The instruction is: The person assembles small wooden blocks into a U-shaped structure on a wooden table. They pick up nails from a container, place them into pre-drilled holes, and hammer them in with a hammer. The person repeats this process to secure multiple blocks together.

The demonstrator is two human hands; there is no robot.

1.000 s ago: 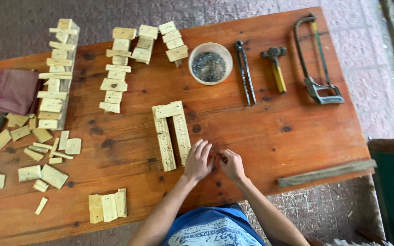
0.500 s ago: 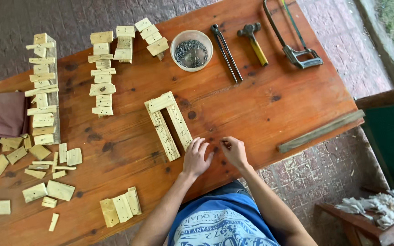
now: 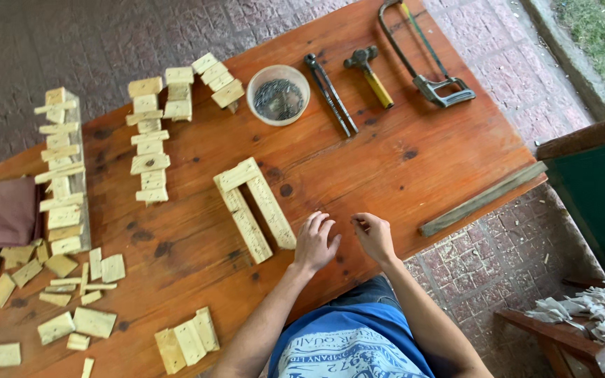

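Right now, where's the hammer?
Head view: the hammer lies at the table's far edge toward the right, between the pincers and the hacksaw, apart from both hands.

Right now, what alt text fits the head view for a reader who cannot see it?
A person's left hand rests flat on a wooden table beside a U-shaped frame of wood strips, the right hand pinched close by. Behind lie wood blocks, a bowl of nails, pincers, hammer and hacksaw.

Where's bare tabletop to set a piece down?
Free: the stretch between the hammer, the right hand and the table edge; also between the U-shaped wood frame and the block rows. Crowded: the left side, with scattered offcuts.
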